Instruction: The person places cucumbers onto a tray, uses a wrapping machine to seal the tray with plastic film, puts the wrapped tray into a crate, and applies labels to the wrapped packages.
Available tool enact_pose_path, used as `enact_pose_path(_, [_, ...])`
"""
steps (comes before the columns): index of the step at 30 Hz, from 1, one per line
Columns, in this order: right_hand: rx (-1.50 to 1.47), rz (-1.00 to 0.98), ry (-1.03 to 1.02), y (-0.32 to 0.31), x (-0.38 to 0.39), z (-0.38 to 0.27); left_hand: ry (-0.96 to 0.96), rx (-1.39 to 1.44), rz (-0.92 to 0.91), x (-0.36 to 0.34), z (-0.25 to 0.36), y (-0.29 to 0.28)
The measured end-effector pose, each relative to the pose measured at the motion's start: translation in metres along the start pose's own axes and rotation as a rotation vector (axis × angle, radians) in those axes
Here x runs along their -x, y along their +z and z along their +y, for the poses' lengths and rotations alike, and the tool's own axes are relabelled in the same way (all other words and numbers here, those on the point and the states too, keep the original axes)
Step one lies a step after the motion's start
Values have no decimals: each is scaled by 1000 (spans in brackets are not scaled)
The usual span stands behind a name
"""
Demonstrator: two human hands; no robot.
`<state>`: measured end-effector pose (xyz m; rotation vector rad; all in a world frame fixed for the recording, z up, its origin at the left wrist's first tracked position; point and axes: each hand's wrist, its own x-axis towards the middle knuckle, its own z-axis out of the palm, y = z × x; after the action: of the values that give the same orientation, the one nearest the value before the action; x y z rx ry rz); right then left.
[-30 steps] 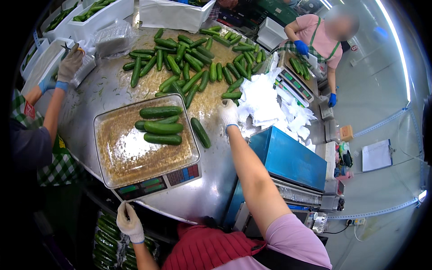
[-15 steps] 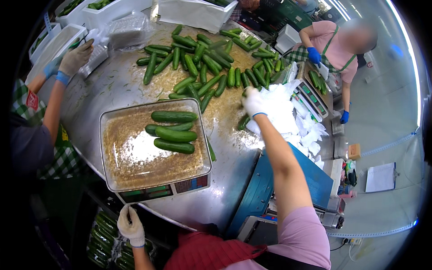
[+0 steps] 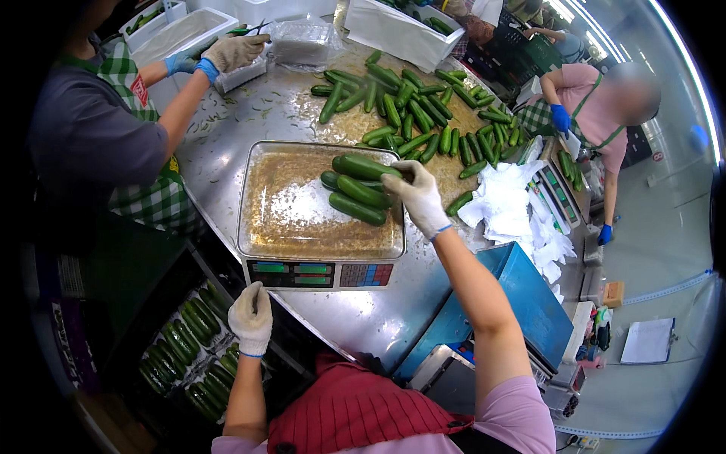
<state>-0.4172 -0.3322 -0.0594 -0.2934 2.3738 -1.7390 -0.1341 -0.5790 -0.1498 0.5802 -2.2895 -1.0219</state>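
Note:
My gloved right hand grips the end of a cucumber above the others in the metal tray. The tray sits on a scale with a keypad and display. My gloved left hand is by the table's front edge, just below the scale, its fingers curled together with nothing visible in them. Beyond the tray lies a loose pile of cucumbers. Crumpled white paper lies to the right of my right hand.
A co-worker at left holds scissors; another at right stands by a second scale. A blue machine is at front right, white boxes along the back. Packed cucumbers lie below the front edge.
My right hand reached into the pile and came back left over the tray, now gripping a cucumber. My left hand stays by the edge. The view has shifted, so the table appears farther right.

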Motion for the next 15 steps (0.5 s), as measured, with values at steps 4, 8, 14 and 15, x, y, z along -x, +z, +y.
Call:
enact_pose_path(4, [550,157,-175,-2,-1,9,-49,46,-9,0,5,-3])
enact_pose_path(8, [344,251,-346,-22,12,1,5,78,28,3,-7,-2])
enact_pose_path(14, [339,174,-159,-76,51,-12,-23,98,42,3,2,-9])
enact_pose_path(15, [359,163,-136,-86,54,-8,-46,126,31,3,1,-8])
